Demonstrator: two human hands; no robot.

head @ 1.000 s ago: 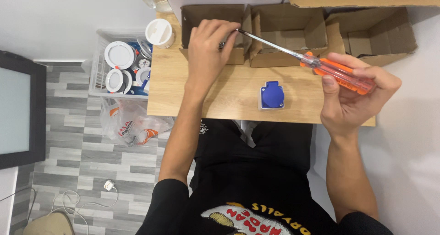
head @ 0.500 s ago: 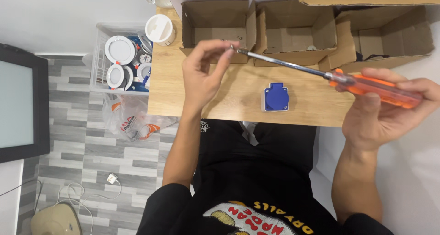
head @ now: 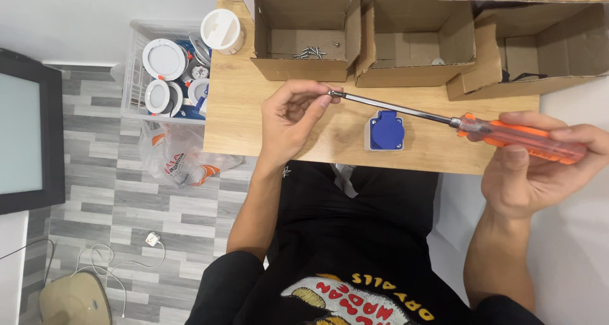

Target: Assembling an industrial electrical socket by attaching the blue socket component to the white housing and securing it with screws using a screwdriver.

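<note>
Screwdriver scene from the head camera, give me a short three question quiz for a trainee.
1. True or false: the orange-handled screwdriver is in the right hand.
2. What do the left hand's fingertips pinch? A) the screwdriver tip B) the blue socket C) a box flap
3. Which cardboard box holds loose screws?

Key: 1 true. 2 A. 3 the leftmost one.
</note>
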